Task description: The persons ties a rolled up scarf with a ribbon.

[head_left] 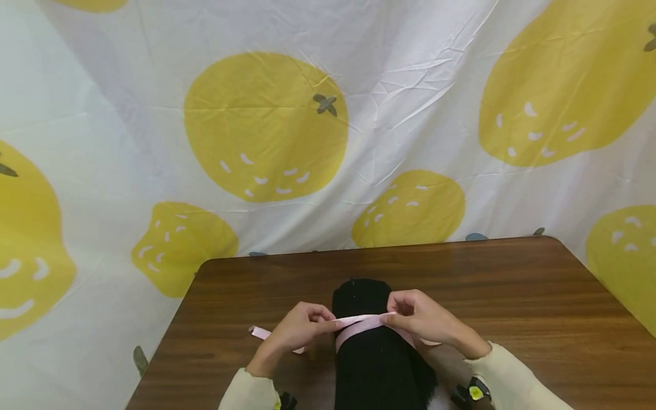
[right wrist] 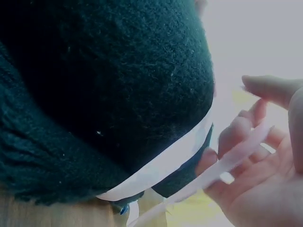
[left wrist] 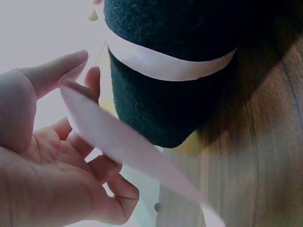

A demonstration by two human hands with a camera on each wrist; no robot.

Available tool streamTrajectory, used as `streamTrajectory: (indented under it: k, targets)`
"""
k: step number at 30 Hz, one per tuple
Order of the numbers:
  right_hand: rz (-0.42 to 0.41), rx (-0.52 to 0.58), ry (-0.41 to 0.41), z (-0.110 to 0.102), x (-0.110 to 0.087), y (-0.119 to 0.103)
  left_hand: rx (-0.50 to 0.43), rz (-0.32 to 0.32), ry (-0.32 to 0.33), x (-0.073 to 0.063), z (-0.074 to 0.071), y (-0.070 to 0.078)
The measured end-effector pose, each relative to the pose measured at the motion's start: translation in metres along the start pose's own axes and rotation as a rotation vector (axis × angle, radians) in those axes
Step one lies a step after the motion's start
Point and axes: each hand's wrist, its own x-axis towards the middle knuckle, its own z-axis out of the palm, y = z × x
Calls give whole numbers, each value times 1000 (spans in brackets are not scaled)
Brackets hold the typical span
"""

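A rolled black fuzzy cloth (head_left: pixel 374 370) lies lengthwise on the wooden table, a pale pink ribbon (head_left: pixel 353 331) wrapped around it near its far end. With thumb and fingertips my left hand (head_left: pixel 299 326) pinches one side of the ribbon, left of the roll. On the other side my right hand (head_left: pixel 427 318) pinches the ribbon close over the roll's top. One strand stretches between both hands. In the left wrist view, a loose ribbon tail (left wrist: pixel 111 132) hangs down past the left palm. Another tail (right wrist: pixel 203 177) crosses the right palm in the right wrist view. The roll's underside is hidden.
The brown wood-grain table (head_left: pixel 517 296) extends on both sides of the roll. Behind its far edge hangs a white curtain (head_left: pixel 128 142) printed with yellow fruit. A ribbon end (head_left: pixel 260 332) sticks out left of my left hand.
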Motion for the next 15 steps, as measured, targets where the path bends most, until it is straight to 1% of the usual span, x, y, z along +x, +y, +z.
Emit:
streamTrajectory:
  k: [2, 4, 6, 9, 15]
  targets:
    - [-40, 22, -16, 0, 0, 0, 0, -14, -7, -1, -1, 0]
    - [-57, 32, -29, -1, 0, 0, -13, -21, -13, -2, -2, 0]
    - [-60, 14, -32, -1, -1, 0, -31, -23, -17, -2, -2, -1]
    - [-50, -16, -32, -2, -2, 1, -48, -10, -19, -2, -1, -4]
    - [-43, -19, -35, -6, -4, 3, -90, 6, -35, -4, -2, -9]
